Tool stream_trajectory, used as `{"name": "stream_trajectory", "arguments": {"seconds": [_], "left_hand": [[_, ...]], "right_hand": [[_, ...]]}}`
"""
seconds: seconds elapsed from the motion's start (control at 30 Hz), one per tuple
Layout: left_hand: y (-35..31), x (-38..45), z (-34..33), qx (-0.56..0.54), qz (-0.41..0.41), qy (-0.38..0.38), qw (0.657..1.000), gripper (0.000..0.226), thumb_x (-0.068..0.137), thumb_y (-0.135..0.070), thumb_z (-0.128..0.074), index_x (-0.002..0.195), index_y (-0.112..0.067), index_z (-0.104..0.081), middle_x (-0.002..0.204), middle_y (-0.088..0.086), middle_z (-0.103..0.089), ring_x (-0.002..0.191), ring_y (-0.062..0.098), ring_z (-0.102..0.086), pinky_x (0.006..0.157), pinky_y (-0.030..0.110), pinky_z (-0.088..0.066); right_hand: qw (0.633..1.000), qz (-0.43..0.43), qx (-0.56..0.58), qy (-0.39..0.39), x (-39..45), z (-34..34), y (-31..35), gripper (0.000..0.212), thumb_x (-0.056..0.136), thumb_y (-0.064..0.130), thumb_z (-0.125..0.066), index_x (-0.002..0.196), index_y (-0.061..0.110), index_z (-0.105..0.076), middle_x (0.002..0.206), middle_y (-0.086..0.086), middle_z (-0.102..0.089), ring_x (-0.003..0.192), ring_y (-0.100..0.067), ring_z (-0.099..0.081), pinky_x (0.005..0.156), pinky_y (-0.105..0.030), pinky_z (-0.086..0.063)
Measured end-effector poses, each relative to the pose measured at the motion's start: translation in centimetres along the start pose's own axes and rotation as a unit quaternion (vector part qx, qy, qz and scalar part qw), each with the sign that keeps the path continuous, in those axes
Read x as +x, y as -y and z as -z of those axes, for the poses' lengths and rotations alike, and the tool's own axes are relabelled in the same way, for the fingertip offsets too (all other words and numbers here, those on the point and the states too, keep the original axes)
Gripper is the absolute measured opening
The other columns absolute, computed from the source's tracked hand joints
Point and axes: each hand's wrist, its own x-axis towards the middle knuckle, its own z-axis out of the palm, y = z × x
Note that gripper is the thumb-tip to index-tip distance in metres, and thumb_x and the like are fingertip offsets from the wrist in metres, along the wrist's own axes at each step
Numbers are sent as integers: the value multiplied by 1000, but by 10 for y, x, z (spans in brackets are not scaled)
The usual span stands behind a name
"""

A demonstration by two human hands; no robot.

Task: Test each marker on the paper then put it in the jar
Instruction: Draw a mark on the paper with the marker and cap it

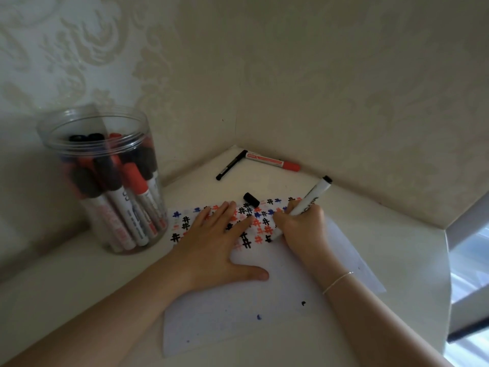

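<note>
1. White paper (264,295) carries hash marks; the left hand (211,242) presses it flat, fingers straight.
2. The right hand (304,223) grips a black marker (309,200), tip on the paper.
3. Black cap (251,199) lies on the paper's far edge.
4. The clear jar (105,181) of markers stands left of the paper.

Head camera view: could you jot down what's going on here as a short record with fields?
Right hand: grips an uncapped black marker, tip down on the paper
Left hand: flat, fingers straight, pressing the paper
Loose cap: black, lying at the paper's far edge
Paper marks: rows of black, red and blue hash signs
Jar: clear, upright, left of the paper, holding many capped markers
Corner: a red-capped marker and a thin black pen lying by the wall
</note>
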Motion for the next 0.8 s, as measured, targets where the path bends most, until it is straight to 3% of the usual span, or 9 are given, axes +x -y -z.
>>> {"name": "stream_trajectory", "arguments": {"seconds": [0.17, 0.37, 0.53, 0.67, 0.73, 0.8], "left_hand": [[0, 0, -1, -4, -1, 0, 1000, 110, 58, -93, -23, 149, -40, 8, 156, -4, 26, 138, 6, 29, 113, 33, 20], [1, 0, 0, -9, -1, 4, 1000, 109, 59, -93, -25, 150, -41, 4, 157, -6, 22, 139, 6, 27, 115, 36, 17], [3, 3, 11, -15, 9, 1, 1000, 93, 67, -90, -30, 147, -45, -14, 160, -7, -1, 146, 10, 2, 119, 41, 7], [1, 16, 19, -82, 9, -107, 991, 52, 92, -63, -38, 138, -40, -35, 147, -8, -34, 136, 12, -26, 117, 39, -9], [1, 29, 20, -83, 9, -146, 986, 43, 99, -38, -41, 141, -34, -34, 148, -7, -32, 135, 13, -28, 115, 36, -13], [2, 45, 20, -68, 16, -130, 989, 50, 100, -23, -40, 148, -28, -26, 153, -4, -27, 137, 16, -29, 112, 36, -19]], "right_hand": [[1000, 2, 4, -16, 0, 1, -2, 30, 73, 0, -60, 53, 10, -41, 45, -5, -45, 36, -10, -39, 40, -18, -34], [1000, -10, -15, -3, 3, -2, -3, 37, 77, 0, -60, 55, 14, -35, 51, -1, -36, 46, -14, -33, 40, -19, -29], [991, -8, 131, -29, 8, 7, 1, 23, 78, 4, -66, 62, 5, -50, 50, -10, -50, 36, -11, -41, 40, -21, -34], [960, -21, 279, 12, 16, 9, 6, 17, 80, 10, -73, 73, 8, -57, 62, -6, -62, 53, -15, -56, 55, -26, -48], [942, -25, 332, 35, 17, 10, 8, 5, 84, 7, -67, 80, 7, -65, 74, -8, -68, 68, -19, -65, 71, -28, -54], [924, -34, 380, 36, 17, 12, 8, 10, 88, 5, -58, 83, 3, -67, 79, -14, -70, 73, -23, -68, 75, -31, -57]]}}
